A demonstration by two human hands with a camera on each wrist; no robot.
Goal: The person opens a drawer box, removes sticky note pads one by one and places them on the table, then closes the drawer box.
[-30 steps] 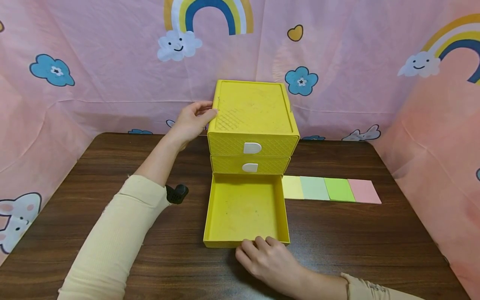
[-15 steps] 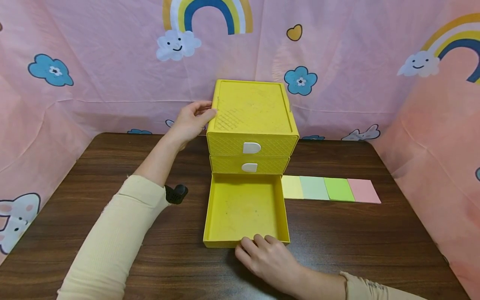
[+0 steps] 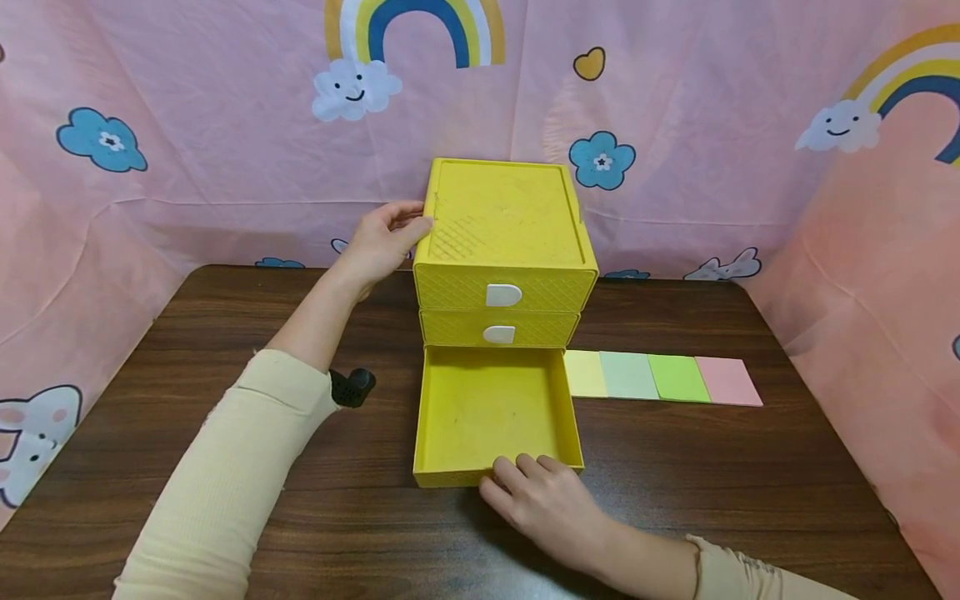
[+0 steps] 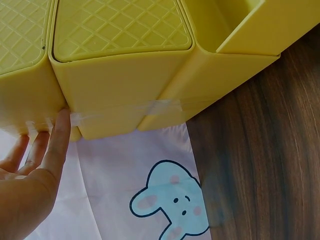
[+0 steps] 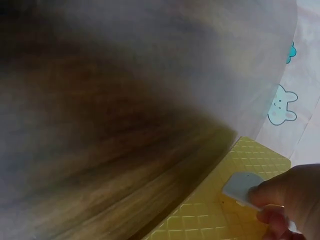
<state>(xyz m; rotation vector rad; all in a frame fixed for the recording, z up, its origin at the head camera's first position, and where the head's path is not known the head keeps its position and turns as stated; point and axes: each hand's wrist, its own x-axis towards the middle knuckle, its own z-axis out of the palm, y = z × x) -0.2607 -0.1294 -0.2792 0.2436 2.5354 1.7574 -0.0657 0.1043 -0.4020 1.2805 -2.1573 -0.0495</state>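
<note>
A yellow plastic drawer cabinet (image 3: 510,212) stands near the back of the table. Its bottom drawer (image 3: 487,421) is pulled out and holds nothing; the two drawers above it are closed. My left hand (image 3: 381,247) rests against the cabinet's left side near the top, and the left wrist view shows its fingers (image 4: 60,135) extended along the side wall. At the drawer's front is my right hand (image 3: 547,508). In the right wrist view, its thumb and a finger pinch the white drawer handle (image 5: 241,186), while in the head view its knuckles show by the front rim.
A row of yellow, pale blue-green, green and pink sticky notes (image 3: 678,378) lies right of the cabinet. Dark wood table (image 3: 720,492) surrounds everything. Pink printed cloth (image 3: 247,158) hangs behind and at both sides. A black device (image 3: 352,387) sits at the left sleeve's cuff.
The bottom drawer has slid slightly inward toward the cabinet, and my right hand has moved forward with it. My left hand stays in the same spot.
</note>
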